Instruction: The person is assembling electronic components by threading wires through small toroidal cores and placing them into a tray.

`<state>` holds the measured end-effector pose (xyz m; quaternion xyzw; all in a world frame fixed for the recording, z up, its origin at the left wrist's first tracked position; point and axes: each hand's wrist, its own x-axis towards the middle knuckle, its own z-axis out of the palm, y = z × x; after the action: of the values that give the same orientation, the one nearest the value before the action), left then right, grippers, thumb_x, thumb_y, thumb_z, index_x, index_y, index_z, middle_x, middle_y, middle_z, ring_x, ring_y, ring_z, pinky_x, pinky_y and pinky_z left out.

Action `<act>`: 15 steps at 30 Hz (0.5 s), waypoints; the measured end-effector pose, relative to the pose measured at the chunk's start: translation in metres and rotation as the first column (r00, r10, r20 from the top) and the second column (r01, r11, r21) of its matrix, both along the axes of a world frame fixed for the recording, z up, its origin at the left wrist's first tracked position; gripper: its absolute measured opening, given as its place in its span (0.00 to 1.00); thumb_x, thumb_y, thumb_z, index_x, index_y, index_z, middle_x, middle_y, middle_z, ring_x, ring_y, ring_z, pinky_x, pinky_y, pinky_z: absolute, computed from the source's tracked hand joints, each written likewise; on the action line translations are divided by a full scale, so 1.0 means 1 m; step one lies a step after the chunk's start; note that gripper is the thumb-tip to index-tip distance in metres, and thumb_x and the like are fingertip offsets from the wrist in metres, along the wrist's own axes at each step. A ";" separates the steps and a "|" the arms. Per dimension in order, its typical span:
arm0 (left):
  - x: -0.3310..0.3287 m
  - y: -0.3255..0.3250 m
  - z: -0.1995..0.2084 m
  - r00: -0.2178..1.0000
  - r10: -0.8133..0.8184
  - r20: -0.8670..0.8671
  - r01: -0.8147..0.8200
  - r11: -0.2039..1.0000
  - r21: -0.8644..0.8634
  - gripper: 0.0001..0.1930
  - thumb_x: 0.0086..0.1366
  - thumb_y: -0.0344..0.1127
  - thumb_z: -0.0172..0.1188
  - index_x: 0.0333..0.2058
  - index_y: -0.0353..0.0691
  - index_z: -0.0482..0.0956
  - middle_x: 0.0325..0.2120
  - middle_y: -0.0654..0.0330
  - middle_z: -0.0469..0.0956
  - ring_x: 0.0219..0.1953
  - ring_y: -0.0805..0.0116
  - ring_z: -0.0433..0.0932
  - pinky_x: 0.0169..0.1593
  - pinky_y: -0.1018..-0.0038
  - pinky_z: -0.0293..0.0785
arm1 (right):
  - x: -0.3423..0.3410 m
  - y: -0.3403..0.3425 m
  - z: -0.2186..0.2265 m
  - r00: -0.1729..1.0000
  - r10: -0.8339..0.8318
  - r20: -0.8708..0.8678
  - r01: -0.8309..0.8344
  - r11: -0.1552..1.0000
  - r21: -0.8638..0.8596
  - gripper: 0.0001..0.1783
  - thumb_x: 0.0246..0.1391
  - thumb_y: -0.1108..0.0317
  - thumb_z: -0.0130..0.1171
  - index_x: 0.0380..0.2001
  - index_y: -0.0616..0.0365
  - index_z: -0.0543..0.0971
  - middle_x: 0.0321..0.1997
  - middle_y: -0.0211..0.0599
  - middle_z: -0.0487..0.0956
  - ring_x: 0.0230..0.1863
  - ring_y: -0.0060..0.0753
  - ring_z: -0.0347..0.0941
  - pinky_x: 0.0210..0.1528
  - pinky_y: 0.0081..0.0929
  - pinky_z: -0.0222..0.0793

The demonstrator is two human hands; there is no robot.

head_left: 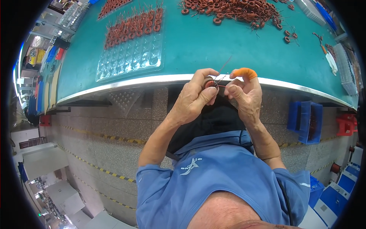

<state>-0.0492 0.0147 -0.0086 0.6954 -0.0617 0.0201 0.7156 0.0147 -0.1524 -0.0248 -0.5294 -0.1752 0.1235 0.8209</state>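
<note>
Just off the near edge of the table, my left hand (193, 96) is closed on a toroidal coil (211, 84) wound with reddish copper wire, thumb on one side and fingers on the other. Thin wire leads (225, 66) stick out of the coil, one pointing up over the tabletop. My right hand (248, 97) pinches a lead on the coil's right side between thumb and curled fingers. Its raised index finger wears an orange finger cot (246, 72). The exact grip on the lead is partly hidden.
On the green table (190, 53) lie a clear tray (129, 57) partly filled with coils, a large pile of coils (236, 13), and an orange-handled tool (323, 48) at right. Clear trays (345, 68) are stacked at the right edge. Blue bins (310, 122) and a red stool (346, 124) stand below.
</note>
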 end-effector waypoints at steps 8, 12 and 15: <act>0.009 -0.013 0.007 0.997 0.044 -0.063 -0.046 0.998 -0.042 0.13 0.70 0.37 0.49 0.41 0.32 0.75 0.21 0.66 0.72 0.21 0.81 0.66 0.25 0.81 0.64 | 0.010 0.003 -0.011 0.979 0.199 -0.045 -0.193 0.974 0.118 0.24 0.54 0.67 0.65 0.52 0.64 0.71 0.38 0.36 0.75 0.31 0.20 0.72 0.35 0.17 0.69; 0.001 -0.019 0.001 0.997 0.070 -0.026 -0.071 0.997 -0.022 0.15 0.72 0.40 0.48 0.42 0.32 0.74 0.20 0.66 0.68 0.20 0.80 0.64 0.24 0.82 0.60 | 0.014 -0.004 -0.002 0.951 0.281 -0.131 -0.270 0.958 0.095 0.15 0.57 0.67 0.62 0.45 0.64 0.76 0.34 0.35 0.78 0.29 0.19 0.71 0.33 0.18 0.69; 0.001 -0.018 -0.005 0.995 0.078 -0.062 -0.085 0.989 -0.123 0.15 0.73 0.40 0.46 0.43 0.32 0.73 0.20 0.66 0.68 0.21 0.80 0.63 0.25 0.82 0.61 | 0.007 0.001 0.003 0.979 0.178 -0.094 -0.178 0.984 0.007 0.14 0.56 0.68 0.62 0.44 0.64 0.77 0.32 0.33 0.77 0.28 0.18 0.70 0.31 0.15 0.68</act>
<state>-0.0478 -0.0032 -0.0141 0.6515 -0.0114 0.0333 0.7578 0.0215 -0.1514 -0.0218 -0.5058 -0.1830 0.2215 0.8134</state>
